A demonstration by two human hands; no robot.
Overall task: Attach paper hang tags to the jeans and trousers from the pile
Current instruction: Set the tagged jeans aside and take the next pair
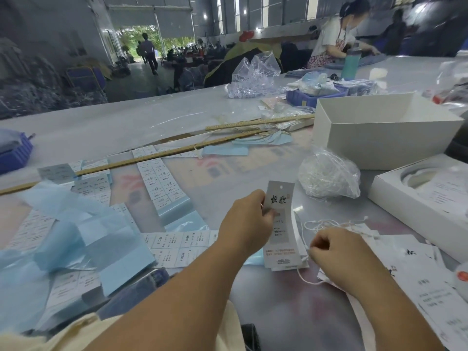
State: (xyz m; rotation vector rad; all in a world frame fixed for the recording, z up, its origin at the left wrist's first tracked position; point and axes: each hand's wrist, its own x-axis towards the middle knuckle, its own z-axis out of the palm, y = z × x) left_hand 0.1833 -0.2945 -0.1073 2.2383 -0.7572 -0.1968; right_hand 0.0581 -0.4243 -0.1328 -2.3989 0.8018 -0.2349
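My left hand (249,220) pinches a tall grey-white paper hang tag (279,229) near its top; the tag stands upright with further tags stacked behind it. My right hand (340,252) is curled at the tag stack's lower right edge, pinching a thin white string (307,278) that loops down onto the table. More white string (329,222) lies loose just behind my right hand. A dark blue denim piece (136,291) shows at the table's near edge under my left forearm. More printed hang tags (415,282) lie at the right.
Sheets of small size stickers (177,245) and blue backing paper (83,239) cover the left. Two wooden rulers (162,154) lie across the middle. A clear bag of strings (329,176), an open white box (385,138) and a flat white box (425,196) stand right. A person (336,36) works beyond.
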